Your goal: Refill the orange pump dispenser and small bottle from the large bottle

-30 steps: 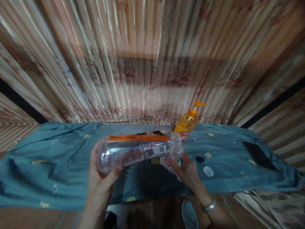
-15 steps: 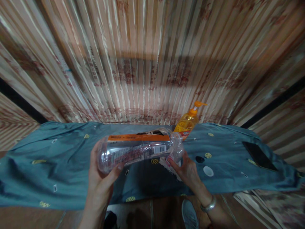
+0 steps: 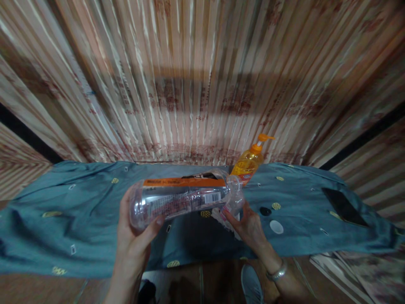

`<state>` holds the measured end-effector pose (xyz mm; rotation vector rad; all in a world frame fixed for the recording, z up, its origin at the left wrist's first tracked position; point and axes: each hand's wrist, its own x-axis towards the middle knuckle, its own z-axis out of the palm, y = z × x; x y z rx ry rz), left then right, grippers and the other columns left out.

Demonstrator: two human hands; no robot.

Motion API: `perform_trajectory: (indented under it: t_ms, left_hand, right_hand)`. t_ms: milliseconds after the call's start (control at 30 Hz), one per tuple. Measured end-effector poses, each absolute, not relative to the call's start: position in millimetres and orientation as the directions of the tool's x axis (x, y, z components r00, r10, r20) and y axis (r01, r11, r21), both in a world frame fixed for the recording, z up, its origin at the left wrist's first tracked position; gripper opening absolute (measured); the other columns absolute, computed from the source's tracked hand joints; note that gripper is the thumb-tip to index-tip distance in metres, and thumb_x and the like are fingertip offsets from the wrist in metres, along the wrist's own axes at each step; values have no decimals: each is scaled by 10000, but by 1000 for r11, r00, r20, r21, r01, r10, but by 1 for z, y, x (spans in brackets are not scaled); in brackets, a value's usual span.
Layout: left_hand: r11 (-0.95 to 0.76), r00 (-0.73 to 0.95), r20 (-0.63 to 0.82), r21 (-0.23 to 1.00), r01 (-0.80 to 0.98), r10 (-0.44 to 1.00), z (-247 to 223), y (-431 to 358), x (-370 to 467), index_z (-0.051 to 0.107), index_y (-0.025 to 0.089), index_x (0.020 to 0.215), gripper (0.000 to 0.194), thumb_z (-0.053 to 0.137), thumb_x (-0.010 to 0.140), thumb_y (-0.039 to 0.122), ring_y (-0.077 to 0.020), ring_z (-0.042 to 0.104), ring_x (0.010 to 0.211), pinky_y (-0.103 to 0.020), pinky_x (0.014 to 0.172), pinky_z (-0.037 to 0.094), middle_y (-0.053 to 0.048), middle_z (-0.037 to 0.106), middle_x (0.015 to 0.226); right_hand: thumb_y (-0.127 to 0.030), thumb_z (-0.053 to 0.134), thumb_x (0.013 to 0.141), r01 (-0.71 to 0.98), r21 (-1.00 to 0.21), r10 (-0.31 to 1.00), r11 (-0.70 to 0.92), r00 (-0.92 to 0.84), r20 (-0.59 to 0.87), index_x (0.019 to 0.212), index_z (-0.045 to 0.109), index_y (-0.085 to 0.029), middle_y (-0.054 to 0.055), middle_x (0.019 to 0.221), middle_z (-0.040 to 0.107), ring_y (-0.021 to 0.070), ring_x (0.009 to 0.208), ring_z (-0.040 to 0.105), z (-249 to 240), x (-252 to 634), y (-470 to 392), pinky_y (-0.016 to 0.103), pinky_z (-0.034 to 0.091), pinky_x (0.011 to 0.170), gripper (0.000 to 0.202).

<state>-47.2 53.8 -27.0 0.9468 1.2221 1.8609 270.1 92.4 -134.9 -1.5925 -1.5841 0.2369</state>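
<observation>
Two bare hands hold a large clear plastic bottle (image 3: 180, 198) sideways above a table covered with a teal cloth (image 3: 95, 219). The left hand (image 3: 134, 236) grips the bottle's base, its thumb lying along the near side. The bottle's neck points right, and its silvery label carries an orange band and a barcode. At the neck end, the right hand (image 3: 249, 226), wearing a silver bracelet (image 3: 277, 272) on the wrist, has its fingers closed on a crumpled, whitish see-through piece (image 3: 234, 204); exactly what this is cannot be made out. Just behind the neck, partly hidden by it, stands a pump bottle (image 3: 248, 164) of yellow-orange liquid with an orange top. To the right of the right hand lie a small black disc (image 3: 265, 211) and a white disc (image 3: 276, 227), near each other. Farther right rests a dark, flat rectangular object (image 3: 344, 207). A pleated, patterned curtain (image 3: 190, 105) hangs behind.
</observation>
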Motion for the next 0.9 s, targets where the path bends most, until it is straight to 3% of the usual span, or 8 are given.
perform_trajectory:
  t_ms: [267,400,567,767,900]
  left_hand:
    - [-300,-489,189,940,-159,851,-22,53,-43,753,326,1471,929,1125,623,399,-378,665,1496,-513,1350,481,-75,733,1559]
    - [-313,-513,196,937,-151,835,-20,52,-38,756,332,1466,848,1085,688,408,-375,660,1515,-507,1359,477,-66,723,1574]
    - [-298,-496,191,943,-146,847,-26,55,-47,761,331,1448,912,1112,608,384,-384,687,1471,-526,1337,505,-70,728,1562]
    - [-295,-490,187,943,-153,852,-27,54,-48,747,339,1470,936,1112,610,403,-388,701,1457,-523,1301,541,-76,721,1590]
    - [-306,-488,197,940,-153,850,-26,53,-46,737,335,1501,932,1105,649,421,-390,675,1498,-539,1349,490,-81,724,1592]
  right_hand:
    - [-782,701,1010,723,-665,882,185,176,436,1366,742,-167,260,1099,912,450,934,897,-137,271,93,640,756,844,712]
    - [-831,676,1018,726,-664,881,182,180,438,1355,747,-175,244,1075,911,438,924,897,-138,270,93,615,759,828,740]
    - [-881,661,1008,744,-642,873,185,177,455,1374,747,-183,218,1024,905,430,887,889,-143,273,94,603,754,788,793]
    - [-712,744,1014,735,-651,878,187,172,446,1381,745,-258,175,1046,907,417,908,890,-145,274,94,642,762,825,583]
    - [-675,738,1015,732,-655,881,189,167,442,1386,726,-245,203,1105,918,427,948,901,-142,273,94,651,763,851,568]
